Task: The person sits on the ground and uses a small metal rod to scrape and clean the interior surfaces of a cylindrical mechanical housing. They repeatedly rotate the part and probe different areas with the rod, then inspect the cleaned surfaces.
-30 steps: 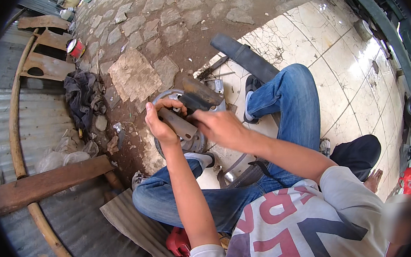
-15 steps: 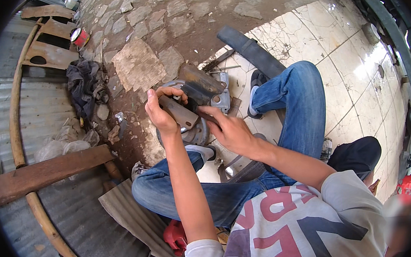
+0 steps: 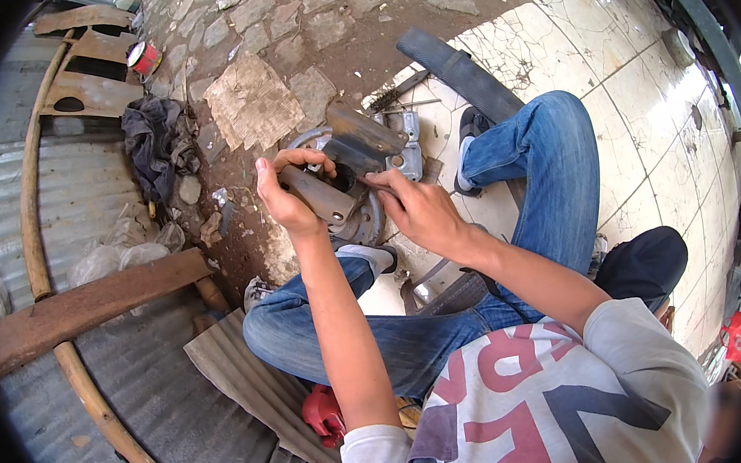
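My left hand is wrapped round a brown bent metal piece with a small hole near its lower end. Its fingers curl over the far side, and the inner side of the piece is dark. Close against the right edge of this piece, my right hand is closed, fingers pinched together. Whatever it grips is mostly hidden by the fingers. Just beyond both hands stands a rusty, dark metal bracket with a hole at its right end. Below the hands, a round grey metal part is partly covered.
A grey metal block, a dark strap-like piece and a flat brown slab lie beyond my hands. On the left are a wooden plank, corrugated sheets, dark cloth and a red can. My jeans-clad legs frame the work.
The right hand's fingertips have moved slightly away from me along the metal piece's edge. My left hand keeps its hold. The whole view has shifted a little.
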`<action>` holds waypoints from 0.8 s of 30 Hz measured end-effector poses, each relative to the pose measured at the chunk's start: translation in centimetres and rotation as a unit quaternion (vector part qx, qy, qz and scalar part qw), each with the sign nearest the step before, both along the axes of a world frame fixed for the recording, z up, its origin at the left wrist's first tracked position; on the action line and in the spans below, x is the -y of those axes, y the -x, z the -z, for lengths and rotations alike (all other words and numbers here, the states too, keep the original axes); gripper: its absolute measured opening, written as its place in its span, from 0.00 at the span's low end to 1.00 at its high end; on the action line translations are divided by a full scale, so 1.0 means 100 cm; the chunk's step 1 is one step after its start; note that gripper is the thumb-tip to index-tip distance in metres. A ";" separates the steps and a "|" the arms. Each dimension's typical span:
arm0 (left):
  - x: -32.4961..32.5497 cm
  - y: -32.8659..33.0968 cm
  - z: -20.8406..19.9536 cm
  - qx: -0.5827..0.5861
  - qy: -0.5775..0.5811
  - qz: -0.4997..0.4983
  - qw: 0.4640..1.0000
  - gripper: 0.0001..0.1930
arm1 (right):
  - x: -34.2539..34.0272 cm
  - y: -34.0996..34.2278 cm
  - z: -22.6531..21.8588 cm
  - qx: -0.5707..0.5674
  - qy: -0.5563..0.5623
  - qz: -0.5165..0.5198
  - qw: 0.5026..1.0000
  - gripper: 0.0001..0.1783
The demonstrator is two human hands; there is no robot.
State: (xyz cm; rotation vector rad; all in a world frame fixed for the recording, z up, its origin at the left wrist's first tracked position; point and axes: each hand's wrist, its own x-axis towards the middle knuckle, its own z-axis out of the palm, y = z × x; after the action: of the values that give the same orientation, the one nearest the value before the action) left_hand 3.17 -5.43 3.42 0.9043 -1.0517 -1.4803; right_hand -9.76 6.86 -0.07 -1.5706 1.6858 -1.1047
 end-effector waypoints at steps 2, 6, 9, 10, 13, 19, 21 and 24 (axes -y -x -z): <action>0.000 -0.002 0.001 0.003 -0.005 -0.002 1.000 0.35 | -0.003 -0.008 -0.001 0.027 0.001 -0.016 0.999 0.16; 0.002 -0.002 -0.002 -0.012 -0.008 -0.008 1.000 0.37 | 0.009 -0.003 0.003 0.031 0.030 -0.006 0.999 0.17; -0.001 -0.002 0.001 -0.030 -0.002 -0.009 0.999 0.38 | -0.002 -0.016 -0.016 0.033 -0.001 -0.026 0.999 0.16; -0.001 -0.003 0.000 -0.031 -0.001 -0.010 0.999 0.37 | -0.001 -0.014 -0.011 0.033 0.002 -0.022 0.999 0.17; -0.002 0.000 -0.002 -0.013 0.025 -0.001 1.000 0.31 | 0.009 -0.002 0.003 0.022 0.001 0.011 1.000 0.18; 0.002 0.000 0.000 0.014 0.107 0.000 0.994 0.14 | 0.007 -0.008 0.003 0.012 0.039 0.000 0.999 0.17; 0.003 0.000 0.009 -0.015 0.108 -0.015 0.994 0.13 | 0.010 -0.008 0.003 0.016 0.018 0.025 0.999 0.17; 0.000 -0.001 0.014 0.010 0.167 -0.040 0.985 0.12 | 0.005 -0.011 0.003 0.039 -0.006 -0.002 0.999 0.16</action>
State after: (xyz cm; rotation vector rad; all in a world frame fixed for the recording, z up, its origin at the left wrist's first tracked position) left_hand 3.22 -5.43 2.03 0.7134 -1.2210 -1.1852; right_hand -8.67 6.38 -0.32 -1.5042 1.6335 -1.1371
